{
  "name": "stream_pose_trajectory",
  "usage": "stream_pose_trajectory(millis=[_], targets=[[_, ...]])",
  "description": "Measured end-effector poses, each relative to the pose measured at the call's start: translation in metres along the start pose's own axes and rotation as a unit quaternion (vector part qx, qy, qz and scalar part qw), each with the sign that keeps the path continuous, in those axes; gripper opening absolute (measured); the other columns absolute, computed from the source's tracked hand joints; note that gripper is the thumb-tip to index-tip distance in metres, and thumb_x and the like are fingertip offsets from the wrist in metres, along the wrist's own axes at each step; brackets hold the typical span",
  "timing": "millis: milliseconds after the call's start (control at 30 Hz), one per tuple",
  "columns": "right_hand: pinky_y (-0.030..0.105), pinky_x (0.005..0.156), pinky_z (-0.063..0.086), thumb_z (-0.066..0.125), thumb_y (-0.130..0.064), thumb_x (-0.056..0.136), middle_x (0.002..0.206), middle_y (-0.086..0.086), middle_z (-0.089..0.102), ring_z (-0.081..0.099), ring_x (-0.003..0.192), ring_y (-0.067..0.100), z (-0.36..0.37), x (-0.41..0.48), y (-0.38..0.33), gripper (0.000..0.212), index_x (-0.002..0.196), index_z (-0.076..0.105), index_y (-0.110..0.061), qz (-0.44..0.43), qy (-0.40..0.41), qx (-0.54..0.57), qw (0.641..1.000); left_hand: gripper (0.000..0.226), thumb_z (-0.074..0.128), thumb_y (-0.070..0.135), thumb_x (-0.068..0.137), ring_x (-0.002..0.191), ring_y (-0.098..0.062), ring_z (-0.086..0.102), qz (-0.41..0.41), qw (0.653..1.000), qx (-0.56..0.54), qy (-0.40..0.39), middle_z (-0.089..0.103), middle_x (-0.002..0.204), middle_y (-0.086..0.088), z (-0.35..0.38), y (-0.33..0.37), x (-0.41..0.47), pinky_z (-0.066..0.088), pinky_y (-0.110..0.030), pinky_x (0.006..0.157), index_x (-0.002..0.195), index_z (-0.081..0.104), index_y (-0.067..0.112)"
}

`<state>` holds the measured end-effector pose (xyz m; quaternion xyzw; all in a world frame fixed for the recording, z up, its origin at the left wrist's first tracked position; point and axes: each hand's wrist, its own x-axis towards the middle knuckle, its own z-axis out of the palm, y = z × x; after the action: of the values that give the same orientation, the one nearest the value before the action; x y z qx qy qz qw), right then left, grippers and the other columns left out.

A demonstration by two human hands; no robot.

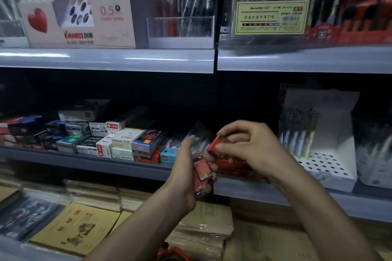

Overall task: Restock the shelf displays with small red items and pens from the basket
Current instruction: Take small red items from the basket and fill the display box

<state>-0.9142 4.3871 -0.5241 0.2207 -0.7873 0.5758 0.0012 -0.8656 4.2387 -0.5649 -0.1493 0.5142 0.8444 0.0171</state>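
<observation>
At the bottom edge the rim of an orange basket (171, 253) just shows, its contents out of sight, with wrapped stacks of notebooks (74, 229) lying beside it. Above these the left hand (186, 176) is closed around a small bunch of red packets (201, 174), while the right hand (244, 146) pinches one more red packet (214, 144) between thumb and fingertips, just before the middle shelf (84, 161). That shelf carries rows of small refill boxes (118, 140) left of the hands, more red packs (233, 165) partly hidden behind them and a white perforated pen stand (322, 154) to the right; on the upper shelf (106, 59) stand pen displays (78, 12), blurred.
</observation>
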Motion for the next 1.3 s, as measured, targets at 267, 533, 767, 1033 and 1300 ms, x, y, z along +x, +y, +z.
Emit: stream_pose_trajectory(millis=[267, 533, 767, 1033, 1300], targets=[[0.03, 0.074, 0.061, 0.073, -0.014, 0.09, 0.087, -0.009, 0.074, 0.07, 0.076, 0.004, -0.029, 0.044, 0.07, 0.018, 0.096, 0.075, -0.03, -0.046, 0.141, -0.283, 0.948, 0.035, 0.058, 0.035, 0.092, 0.066, -0.004, 0.067, 0.307, 0.764, 0.558, 0.105, 0.07, 0.071, 0.01, -0.002, -0.019, 0.03, 0.052, -0.026, 0.059, 0.125, 0.07, 0.034], [0.021, 0.074, 0.043, 0.071, -0.018, 0.095, 0.115, -0.004, 0.07, 0.06, 0.094, 0.009, -0.015, 0.053, 0.087, 0.018, 0.108, 0.078, -0.027, -0.059, 0.08, -0.387, 0.917, 0.042, 0.055, 0.041, 0.093, 0.08, -0.006, 0.068, 0.296, 0.727, 0.615, 0.078, 0.075, 0.091, 0.01, -0.01, -0.036, 0.039, 0.059, -0.032, 0.073, 0.133, 0.065, 0.037], [0.037, 0.096, 0.052, 0.058, -0.011, 0.099, 0.127, 0.0, 0.06, 0.058, 0.116, 0.021, -0.011, 0.048, 0.079, 0.038, 0.133, 0.067, -0.026, -0.04, 0.038, -0.408, 0.911, 0.031, 0.052, 0.048, 0.104, 0.049, -0.004, 0.059, 0.245, 0.861, 0.445, 0.013, 0.068, 0.066, 0.005, -0.014, -0.029, 0.03, 0.042, -0.021, 0.042, 0.115, 0.072, 0.026], [0.024, 0.084, 0.052, 0.063, -0.025, 0.1, 0.105, -0.019, 0.072, 0.064, 0.098, -0.001, -0.006, 0.02, 0.025, 0.02, 0.108, 0.078, -0.036, -0.042, -0.005, -0.198, 0.979, 0.094, 0.028, 0.084, 0.091, 0.054, -0.021, 0.056, -0.039, 0.998, -0.008, -0.048, 0.062, 0.07, -0.013, 0.001, 0.003, 0.003, 0.032, -0.017, 0.036, 0.122, 0.067, 0.005], [0.04, 0.081, 0.059, 0.077, -0.03, 0.09, 0.088, 0.005, 0.078, 0.075, 0.085, 0.021, 0.006, -0.004, -0.007, 0.009, 0.097, 0.08, -0.025, -0.007, -0.161, -0.135, 0.978, 0.101, 0.02, 0.088, 0.089, 0.047, -0.021, 0.057, -0.019, 0.999, 0.028, -0.042, 0.065, 0.068, -0.012, 0.01, 0.006, 0.001, 0.028, -0.015, 0.035, 0.117, 0.069, 0.004]])
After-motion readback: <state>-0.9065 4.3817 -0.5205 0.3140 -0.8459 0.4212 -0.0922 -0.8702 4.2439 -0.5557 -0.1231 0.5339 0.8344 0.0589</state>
